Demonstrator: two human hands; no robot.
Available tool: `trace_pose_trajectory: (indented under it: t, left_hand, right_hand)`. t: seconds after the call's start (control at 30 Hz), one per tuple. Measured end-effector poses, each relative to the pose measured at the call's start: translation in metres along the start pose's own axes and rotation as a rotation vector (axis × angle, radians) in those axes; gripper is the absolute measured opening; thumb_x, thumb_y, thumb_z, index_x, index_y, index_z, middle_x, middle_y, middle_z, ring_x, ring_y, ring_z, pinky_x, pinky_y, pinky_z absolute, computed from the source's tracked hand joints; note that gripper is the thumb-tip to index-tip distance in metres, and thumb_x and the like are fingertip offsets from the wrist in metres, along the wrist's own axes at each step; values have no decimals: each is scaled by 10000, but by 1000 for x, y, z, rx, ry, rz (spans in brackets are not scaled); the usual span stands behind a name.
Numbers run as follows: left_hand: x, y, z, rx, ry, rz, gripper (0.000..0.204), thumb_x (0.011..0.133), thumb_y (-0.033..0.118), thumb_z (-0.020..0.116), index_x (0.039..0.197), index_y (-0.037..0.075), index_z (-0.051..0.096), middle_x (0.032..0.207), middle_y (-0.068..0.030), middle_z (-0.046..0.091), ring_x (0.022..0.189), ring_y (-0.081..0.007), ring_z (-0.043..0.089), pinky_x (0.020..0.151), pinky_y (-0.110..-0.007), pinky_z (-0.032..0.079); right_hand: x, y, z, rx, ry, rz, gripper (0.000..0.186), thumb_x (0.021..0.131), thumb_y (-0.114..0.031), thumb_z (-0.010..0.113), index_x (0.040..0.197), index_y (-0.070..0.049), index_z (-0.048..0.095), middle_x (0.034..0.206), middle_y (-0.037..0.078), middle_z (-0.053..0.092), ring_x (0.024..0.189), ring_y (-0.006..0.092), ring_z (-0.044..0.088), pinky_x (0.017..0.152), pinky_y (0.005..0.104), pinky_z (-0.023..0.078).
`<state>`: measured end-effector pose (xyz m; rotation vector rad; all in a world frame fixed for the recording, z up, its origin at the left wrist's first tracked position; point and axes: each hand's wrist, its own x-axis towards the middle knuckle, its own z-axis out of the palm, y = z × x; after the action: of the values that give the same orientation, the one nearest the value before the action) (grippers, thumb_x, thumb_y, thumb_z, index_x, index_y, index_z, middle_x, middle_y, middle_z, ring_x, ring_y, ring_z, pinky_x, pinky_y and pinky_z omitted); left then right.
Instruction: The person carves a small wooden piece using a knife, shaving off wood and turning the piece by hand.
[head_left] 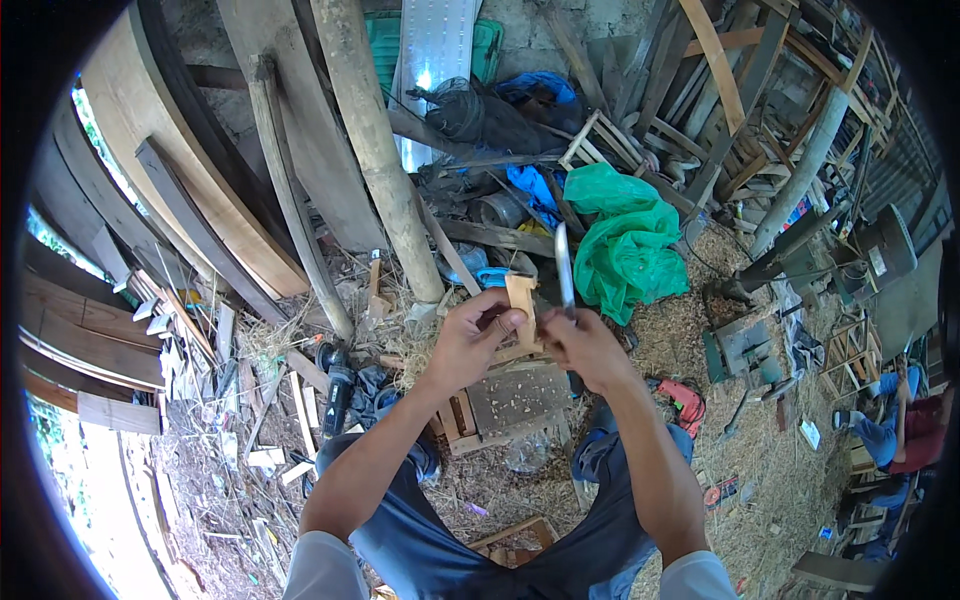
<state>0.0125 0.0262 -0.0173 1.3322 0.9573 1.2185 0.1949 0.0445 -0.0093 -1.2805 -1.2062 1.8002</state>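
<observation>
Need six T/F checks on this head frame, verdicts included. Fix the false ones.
1. The left hand holds a wooden piece. True.
2. The right hand is empty. False: it grips a long-bladed tool.
3. The long-bladed tool's tip points toward the picture's lower edge. False: toward the upper edge.
4. A red tool lies right of the right hand. True.
5. The green plastic sheet lies left of both hands. False: right of the wooden piece.
6. A dark power tool lies left of the left hand. True.
</observation>
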Motion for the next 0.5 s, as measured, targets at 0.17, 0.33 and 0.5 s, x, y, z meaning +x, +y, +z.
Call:
trace_pose_trajectory:
  t: [0.17,0.33,0.5]
  left_hand:
    - [-5,3,0,-30,-40,46,222,898,144,585,1051,-15,571,924,-39,615,847,-76,547,744,-239,449]
    - [-6,3,-5,-114,-21,49,205,888,99,590,1060,-9,567,970,-47,605,886,-96,553,790,-236,446]
    - [-5,3,1,-168,86,-17,208,863,59,613,1055,4,555,980,-43,595,884,-97,561,775,-268,478]
  right_hand:
    - [-1,-13,-17,145,41,-86,234,877,-261,555,818,-36,578,655,-31,470,507,25,340,432,214,242]
    - [-20,-27,-13,-90,-26,-123,281,856,-289,635,986,-40,609,664,-61,465,511,20,323,458,202,254]
    - [-13,-16,-8,-290,-24,-334,210,798,-191,705,932,-44,638,732,-43,553,672,73,464,617,250,391]
